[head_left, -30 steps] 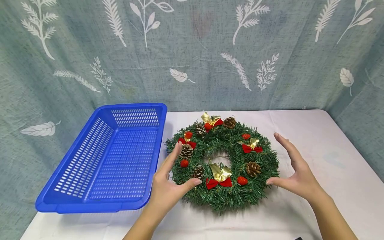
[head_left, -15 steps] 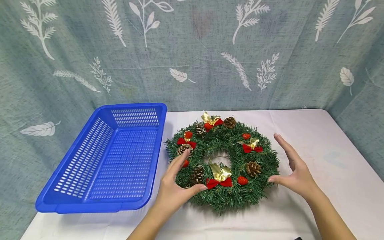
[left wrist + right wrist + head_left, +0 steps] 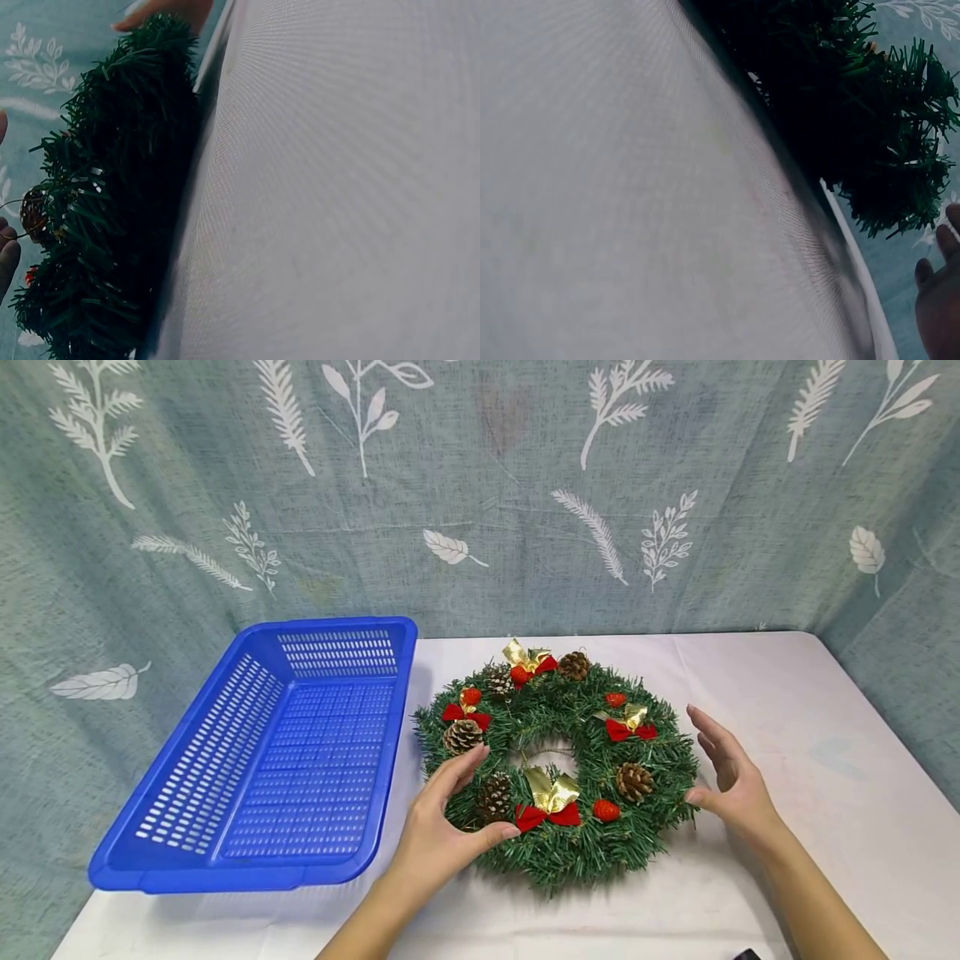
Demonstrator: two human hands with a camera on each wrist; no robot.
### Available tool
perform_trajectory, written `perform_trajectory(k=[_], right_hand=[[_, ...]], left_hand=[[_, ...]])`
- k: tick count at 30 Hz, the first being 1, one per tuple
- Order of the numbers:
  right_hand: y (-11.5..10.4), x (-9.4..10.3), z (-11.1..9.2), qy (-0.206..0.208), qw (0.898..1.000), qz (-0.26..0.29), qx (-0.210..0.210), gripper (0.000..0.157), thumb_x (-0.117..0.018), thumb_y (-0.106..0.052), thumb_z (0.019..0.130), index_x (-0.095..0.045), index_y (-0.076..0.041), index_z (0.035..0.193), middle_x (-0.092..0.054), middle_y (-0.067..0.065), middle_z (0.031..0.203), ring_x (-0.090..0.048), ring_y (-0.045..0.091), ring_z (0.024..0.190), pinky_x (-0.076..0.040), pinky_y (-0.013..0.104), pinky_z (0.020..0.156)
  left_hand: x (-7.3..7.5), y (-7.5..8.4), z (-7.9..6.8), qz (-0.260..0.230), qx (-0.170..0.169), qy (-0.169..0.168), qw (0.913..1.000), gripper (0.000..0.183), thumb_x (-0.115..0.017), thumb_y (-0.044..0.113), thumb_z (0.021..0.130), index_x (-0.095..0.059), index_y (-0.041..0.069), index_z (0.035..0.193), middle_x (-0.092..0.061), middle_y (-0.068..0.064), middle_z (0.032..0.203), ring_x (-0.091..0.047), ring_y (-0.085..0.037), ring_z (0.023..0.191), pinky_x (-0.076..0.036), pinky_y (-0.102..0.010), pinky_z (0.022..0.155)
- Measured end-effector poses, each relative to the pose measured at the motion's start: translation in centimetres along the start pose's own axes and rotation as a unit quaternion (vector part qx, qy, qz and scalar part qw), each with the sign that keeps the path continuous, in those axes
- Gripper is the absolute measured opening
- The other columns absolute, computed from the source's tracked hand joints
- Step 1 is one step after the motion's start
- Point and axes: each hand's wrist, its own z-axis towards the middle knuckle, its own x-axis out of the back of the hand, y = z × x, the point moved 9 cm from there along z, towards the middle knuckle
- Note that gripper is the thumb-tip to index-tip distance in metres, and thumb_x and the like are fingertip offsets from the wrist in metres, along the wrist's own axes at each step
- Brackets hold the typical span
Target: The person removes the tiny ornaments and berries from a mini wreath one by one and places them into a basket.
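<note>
A green Christmas wreath point(image 3: 600, 843) with pinecones, red berries and red-and-gold bows lies flat on the white table. Over its left front part is my left hand point(image 3: 438, 835), thumb and fingers spread apart, the thumb tip beside the front bow point(image 3: 551, 806). My right hand point(image 3: 738, 789) stands at the wreath's right edge, fingers loosely bent, the thumb tip at the outer needles. Whether either hand touches the needles is unclear. Dark needles of the wreath point(image 3: 124, 187) show in the left wrist view, and its edge point(image 3: 892, 150) also appears in the right wrist view, near my fingers.
A blue perforated plastic basket point(image 3: 390, 752) stands left of the wreath, with nothing in it. White cloth covers the table point(image 3: 810, 727). Behind hangs a grey-green curtain point(image 3: 510, 585) with white leaf prints. A small black object point(image 3: 747, 954) pokes in at the bottom edge.
My left hand has moved right and slightly down, further over the wreath. The right hand has lowered a little, its thumb nearer the needles. Wreath and basket have stayed in place.
</note>
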Motion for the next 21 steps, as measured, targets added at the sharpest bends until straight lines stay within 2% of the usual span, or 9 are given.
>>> perform_trajectory(k=[4, 10, 12, 15, 17, 21], right_hand=[[0.4, -0.1, -0.2, -0.012, 1.0, 0.017, 0.022, 0.094, -0.079, -0.012, 0.076, -0.019, 0.007, 0.147, -0.027, 0.008, 0.154, -0.027, 0.012, 0.138, -0.023, 0.016, 0.11], [1.8, -0.2, -0.6, -0.042, 0.999, 0.008, -0.007, 0.095, -0.077, -0.025, 0.08, -0.018, 0.001, 0.149, -0.027, 0.003, 0.154, -0.029, 0.007, 0.136, -0.026, 0.012, 0.106], [1.7, -0.3, -0.8, -0.047, 0.999, 0.003, 0.003, 0.095, -0.077, -0.026, 0.079, -0.018, 0.003, 0.148, -0.024, 0.008, 0.154, -0.027, 0.009, 0.137, -0.025, 0.012, 0.106], [1.2, -0.4, -1.1, -0.046, 0.999, -0.009, 0.027, 0.096, -0.079, -0.023, 0.077, -0.019, 0.009, 0.146, -0.022, 0.016, 0.154, -0.026, 0.014, 0.139, -0.025, 0.014, 0.108], [1.1, -0.5, -1.3, -0.046, 0.998, -0.022, 0.029, 0.098, -0.081, -0.018, 0.074, -0.02, 0.01, 0.146, -0.022, 0.018, 0.153, -0.026, 0.014, 0.139, -0.025, 0.014, 0.108], [1.6, -0.6, -1.6, -0.045, 0.997, -0.069, -0.009, 0.1, -0.082, -0.004, 0.068, -0.022, 0.004, 0.147, -0.024, 0.011, 0.154, -0.026, 0.006, 0.139, -0.025, 0.01, 0.106]], left_hand=[[-0.3, -0.1, 0.0, -0.007, 0.004, -0.007, 0.9999, 0.087, -0.087, 0.022, 0.065, -0.045, 0.009, 0.14, -0.051, -0.005, 0.137, -0.049, -0.017, 0.125, -0.04, -0.026, 0.105], [-0.6, -0.5, 0.0, 0.002, 0.011, -0.021, 0.9997, 0.085, -0.086, 0.026, 0.066, -0.045, 0.01, 0.139, -0.051, -0.005, 0.138, -0.049, -0.017, 0.125, -0.04, -0.03, 0.105], [-0.7, -0.6, 0.0, 0.005, 0.014, -0.024, 0.9996, 0.084, -0.086, 0.026, 0.066, -0.046, 0.01, 0.139, -0.052, -0.004, 0.137, -0.049, -0.017, 0.124, -0.041, -0.03, 0.104], [-0.8, -0.8, -0.2, 0.009, 0.018, -0.026, 0.9995, 0.083, -0.086, 0.025, 0.066, -0.048, 0.009, 0.138, -0.053, -0.003, 0.135, -0.05, -0.017, 0.123, -0.042, -0.03, 0.103], [-0.8, -1.0, -0.3, 0.013, 0.026, -0.025, 0.9993, 0.082, -0.087, 0.025, 0.066, -0.049, 0.01, 0.137, -0.054, 0.0, 0.133, -0.051, -0.016, 0.122, -0.042, -0.029, 0.103], [-0.9, -1.2, -0.4, 0.02, 0.036, -0.021, 0.9989, 0.079, -0.087, 0.023, 0.066, -0.051, 0.011, 0.135, -0.056, -0.001, 0.129, -0.053, -0.016, 0.119, -0.044, -0.031, 0.101]])
